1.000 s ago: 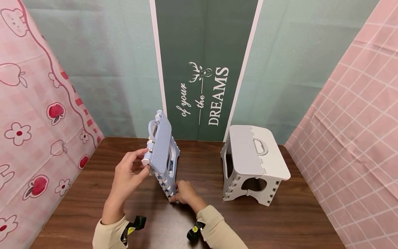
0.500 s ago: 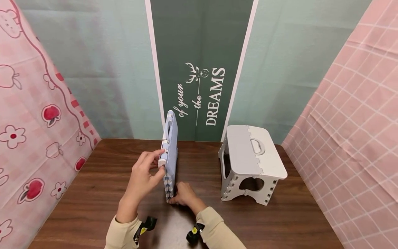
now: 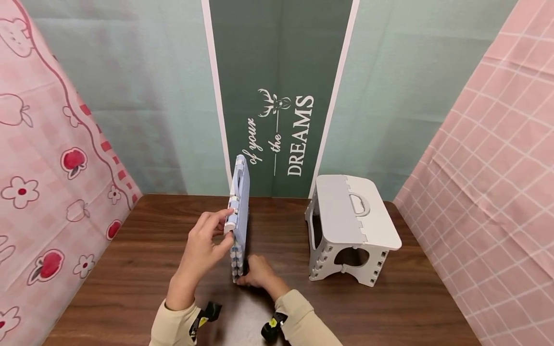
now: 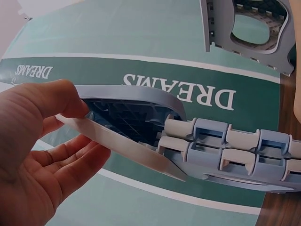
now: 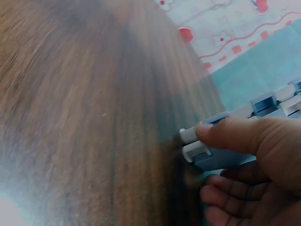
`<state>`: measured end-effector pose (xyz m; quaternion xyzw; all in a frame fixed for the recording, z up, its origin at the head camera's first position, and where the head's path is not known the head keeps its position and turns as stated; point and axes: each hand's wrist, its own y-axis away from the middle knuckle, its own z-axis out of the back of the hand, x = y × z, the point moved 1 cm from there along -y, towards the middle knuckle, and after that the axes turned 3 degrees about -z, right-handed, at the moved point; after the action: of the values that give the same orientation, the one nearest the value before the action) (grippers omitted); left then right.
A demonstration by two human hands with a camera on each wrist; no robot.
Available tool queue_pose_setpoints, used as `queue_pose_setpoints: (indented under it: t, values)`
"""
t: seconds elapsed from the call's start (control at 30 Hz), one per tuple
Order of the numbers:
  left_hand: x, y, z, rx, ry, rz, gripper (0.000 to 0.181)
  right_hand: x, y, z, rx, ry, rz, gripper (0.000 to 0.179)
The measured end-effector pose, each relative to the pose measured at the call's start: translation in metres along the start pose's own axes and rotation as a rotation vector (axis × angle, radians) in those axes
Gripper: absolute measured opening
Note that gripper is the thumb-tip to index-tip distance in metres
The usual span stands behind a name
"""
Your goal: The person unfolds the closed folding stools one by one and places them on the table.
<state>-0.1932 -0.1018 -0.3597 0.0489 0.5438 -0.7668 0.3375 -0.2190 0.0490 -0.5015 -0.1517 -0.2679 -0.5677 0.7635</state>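
Observation:
A blue and white folding step stool (image 3: 244, 211) stands upright, folded almost flat, near the table's middle. My left hand (image 3: 203, 245) pinches its upper near corner, thumb toward me. In the left wrist view, a narrow gap shows between the two seat halves, and the left hand's fingers (image 4: 75, 172) press one half from outside. Low at the near end, my right hand (image 3: 259, 271) grips the leg edge. Its thumb lies across the hinge knuckles (image 5: 190, 135) in the right wrist view, with the other fingers curled below.
A second folding stool (image 3: 342, 206), grey and white, stands unfolded to the right on the wooden table (image 3: 173, 312). Behind the table hangs a green cloth (image 3: 160, 96) with printed lettering. Pink cloths (image 3: 489, 154) flank both sides.
The blue stool has gone from partly spread to nearly flat. My left hand has moved right with its upper edge, while my right hand has kept its place at the bottom.

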Motion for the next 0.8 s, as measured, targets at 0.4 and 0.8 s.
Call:
queue_pose_setpoints:
  t: [0.4, 0.8]
  values:
    - [0.001, 0.003, 0.001, 0.000, -0.002, 0.019, 0.053, 0.001, 0.005, 0.015, -0.008, -0.062, 0.089, 0.091]
    - [0.003, 0.002, 0.001, 0.010, 0.025, 0.042, 0.055, 0.007, 0.000, 0.022, -0.152, -0.188, 0.243, 0.048]
